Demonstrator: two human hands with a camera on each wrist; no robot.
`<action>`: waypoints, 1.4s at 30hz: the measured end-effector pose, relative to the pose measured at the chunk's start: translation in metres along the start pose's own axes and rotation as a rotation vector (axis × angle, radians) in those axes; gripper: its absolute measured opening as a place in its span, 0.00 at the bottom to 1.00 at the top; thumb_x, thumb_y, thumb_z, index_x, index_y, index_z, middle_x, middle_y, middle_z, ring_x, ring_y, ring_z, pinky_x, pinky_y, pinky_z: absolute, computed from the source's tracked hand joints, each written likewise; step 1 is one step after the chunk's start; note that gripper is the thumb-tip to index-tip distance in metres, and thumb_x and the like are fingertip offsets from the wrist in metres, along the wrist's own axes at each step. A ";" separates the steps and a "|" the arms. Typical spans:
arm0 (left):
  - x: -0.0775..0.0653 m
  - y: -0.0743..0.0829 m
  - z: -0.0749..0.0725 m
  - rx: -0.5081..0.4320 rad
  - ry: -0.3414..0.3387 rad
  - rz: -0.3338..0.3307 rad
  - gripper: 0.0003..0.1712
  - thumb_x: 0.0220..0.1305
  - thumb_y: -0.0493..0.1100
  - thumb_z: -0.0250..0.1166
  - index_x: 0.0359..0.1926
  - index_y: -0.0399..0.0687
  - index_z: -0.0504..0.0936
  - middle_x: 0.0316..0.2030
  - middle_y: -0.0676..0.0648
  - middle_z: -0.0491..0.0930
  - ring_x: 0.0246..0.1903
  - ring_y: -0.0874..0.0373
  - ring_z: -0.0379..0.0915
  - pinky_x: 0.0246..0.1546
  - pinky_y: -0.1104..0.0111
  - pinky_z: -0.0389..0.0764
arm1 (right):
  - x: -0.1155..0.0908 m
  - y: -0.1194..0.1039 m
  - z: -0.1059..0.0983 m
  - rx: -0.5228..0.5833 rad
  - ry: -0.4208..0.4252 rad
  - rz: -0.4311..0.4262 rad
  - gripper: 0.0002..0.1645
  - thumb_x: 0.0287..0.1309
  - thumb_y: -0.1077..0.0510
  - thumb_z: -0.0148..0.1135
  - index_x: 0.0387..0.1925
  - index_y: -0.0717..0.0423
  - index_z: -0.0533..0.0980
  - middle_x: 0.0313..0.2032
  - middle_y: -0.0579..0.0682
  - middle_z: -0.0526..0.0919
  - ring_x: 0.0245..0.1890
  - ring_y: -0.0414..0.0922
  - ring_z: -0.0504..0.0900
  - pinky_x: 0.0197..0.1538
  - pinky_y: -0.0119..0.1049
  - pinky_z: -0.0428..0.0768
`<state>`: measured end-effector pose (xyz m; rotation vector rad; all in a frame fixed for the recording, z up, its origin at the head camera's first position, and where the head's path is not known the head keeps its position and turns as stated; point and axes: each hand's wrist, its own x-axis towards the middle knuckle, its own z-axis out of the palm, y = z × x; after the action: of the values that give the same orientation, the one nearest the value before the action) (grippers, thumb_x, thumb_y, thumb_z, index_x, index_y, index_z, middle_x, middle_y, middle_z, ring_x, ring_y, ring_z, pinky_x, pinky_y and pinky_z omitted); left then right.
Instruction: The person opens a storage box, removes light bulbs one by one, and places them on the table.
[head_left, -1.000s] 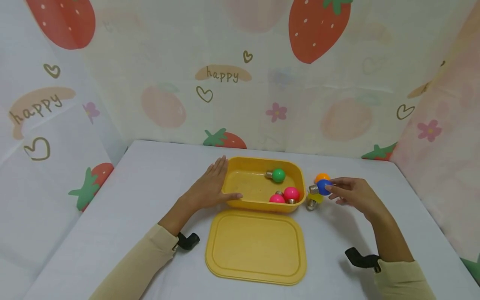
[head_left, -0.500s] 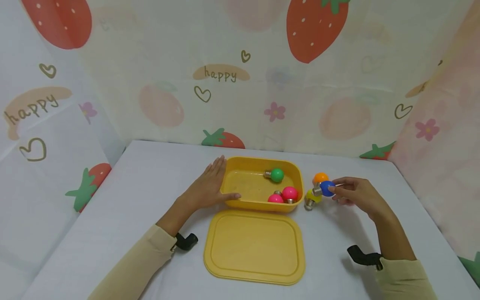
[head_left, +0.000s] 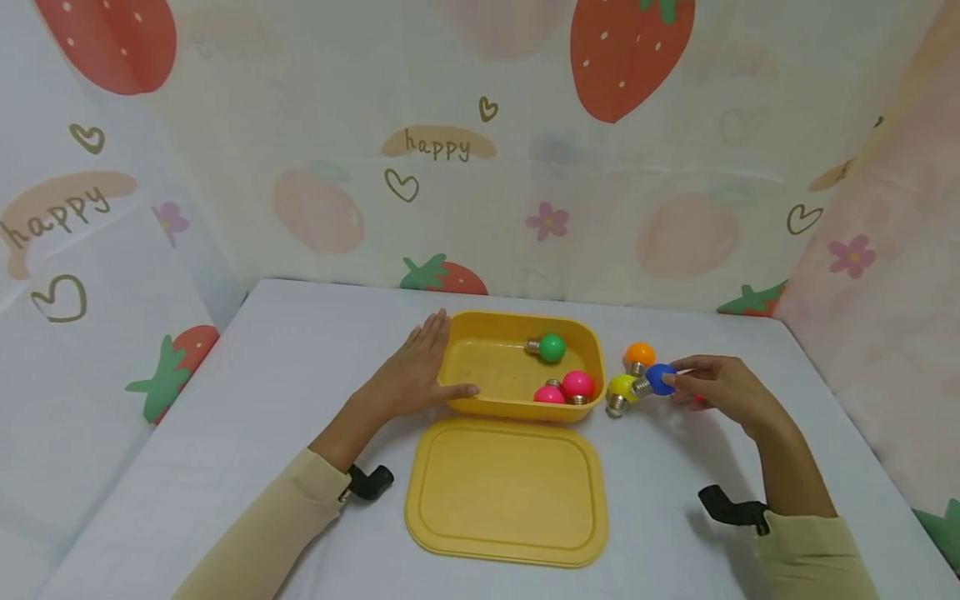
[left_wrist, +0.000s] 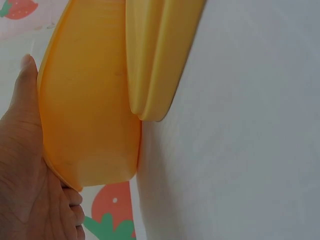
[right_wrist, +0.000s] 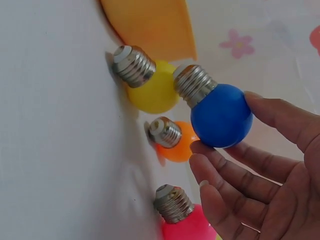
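Observation:
My right hand (head_left: pixel 716 390) pinches a blue light bulb (head_left: pixel 660 380) between thumb and fingers. In the right wrist view the blue bulb (right_wrist: pixel 222 117) has its metal screw base tipped up and left. A yellow bulb (head_left: pixel 622 387) and an orange bulb (head_left: pixel 641 354) lie just left of it on the table. Near the fingers, a pink bulb (right_wrist: pixel 187 225) is partly hidden. My left hand (head_left: pixel 405 375) rests with straight fingers along the left end of a yellow plastic box (head_left: pixel 480 367), thumb over its front rim. Inside the box lie a green bulb (head_left: pixel 552 348) and two pink bulbs (head_left: pixel 577 385).
A yellow lid (head_left: pixel 506 492) lies flat on the white-covered table (head_left: pixel 315 333), directly in front of the box. Behind the table hangs a cloth (head_left: pixel 510 167) with strawberry prints, and similar cloth stands at both sides.
My right hand has shifted slightly right with the blue bulb, whose base now angles down more. More of the yellow and orange bulbs shows. My left hand stays at the box.

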<state>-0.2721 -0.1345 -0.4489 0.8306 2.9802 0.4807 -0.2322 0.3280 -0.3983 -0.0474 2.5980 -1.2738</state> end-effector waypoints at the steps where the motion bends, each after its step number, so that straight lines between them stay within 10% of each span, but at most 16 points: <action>1: 0.000 0.000 0.000 0.001 0.000 0.000 0.70 0.63 0.79 0.54 0.79 0.32 0.34 0.80 0.36 0.32 0.79 0.46 0.28 0.78 0.54 0.38 | 0.000 0.001 0.000 -0.006 -0.002 0.004 0.38 0.67 0.44 0.66 0.64 0.69 0.72 0.44 0.59 0.88 0.42 0.51 0.87 0.44 0.35 0.85; 42: 0.000 0.000 0.000 -0.001 -0.004 0.000 0.71 0.61 0.81 0.52 0.79 0.33 0.34 0.80 0.36 0.32 0.79 0.46 0.28 0.78 0.54 0.37 | 0.015 0.003 0.028 -0.159 -0.037 0.114 0.36 0.69 0.42 0.63 0.60 0.70 0.75 0.30 0.53 0.84 0.31 0.47 0.82 0.40 0.38 0.85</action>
<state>-0.2722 -0.1345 -0.4485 0.8303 2.9756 0.4805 -0.2398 0.3061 -0.4196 0.0468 2.6236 -1.0168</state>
